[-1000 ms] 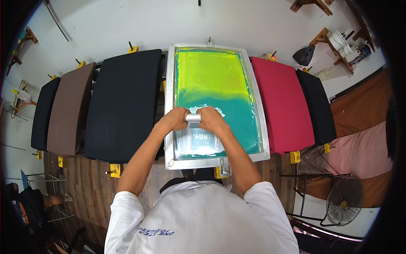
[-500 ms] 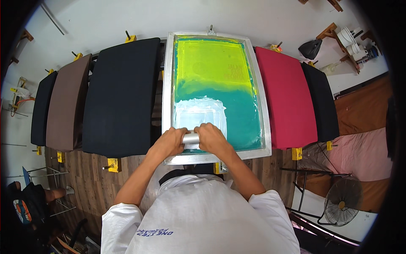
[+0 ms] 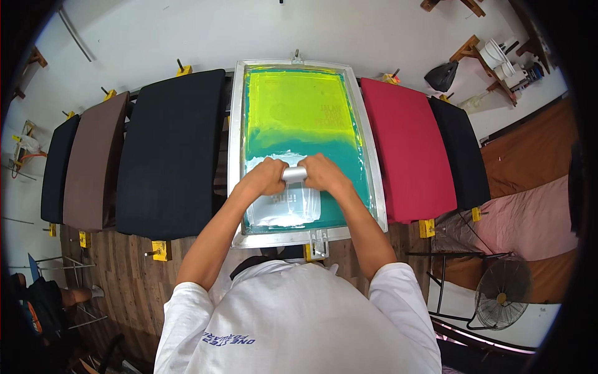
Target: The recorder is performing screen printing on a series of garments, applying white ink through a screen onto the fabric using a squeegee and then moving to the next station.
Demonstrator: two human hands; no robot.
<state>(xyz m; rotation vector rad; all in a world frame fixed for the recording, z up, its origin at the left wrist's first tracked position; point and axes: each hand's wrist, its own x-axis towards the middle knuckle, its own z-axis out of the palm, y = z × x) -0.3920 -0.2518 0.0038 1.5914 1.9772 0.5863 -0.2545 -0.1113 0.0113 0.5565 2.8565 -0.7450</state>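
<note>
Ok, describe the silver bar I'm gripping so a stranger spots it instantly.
Find the big silver-framed screen just left of the red-covered board. Over its nearer half, look between the left hand and right hand. This rounded bar is the only silver piece being gripped.

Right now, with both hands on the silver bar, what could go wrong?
Pushed too far ahead, the silver bar could drag the white layer into the yellow-green area; only a teal band separates them.
Left fingers and right fingers wrap the bar near the white layer, so a slip might smear them.
The white layer nearly reaches the metal frame, so the bar might bump its left side.
</note>
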